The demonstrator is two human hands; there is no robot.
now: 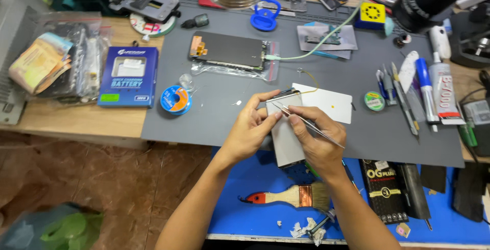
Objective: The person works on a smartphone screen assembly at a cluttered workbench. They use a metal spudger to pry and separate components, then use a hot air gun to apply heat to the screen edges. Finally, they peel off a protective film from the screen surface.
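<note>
Over grey mat point(229, 122) — hands pinch phone point(286, 132), tweezers point(306, 123).

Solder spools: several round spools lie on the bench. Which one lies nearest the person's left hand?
The blue and orange spool, on the grey mat's left edge beside the blue box, lies closest to the left hand. The green spool lies right of both hands.
</note>
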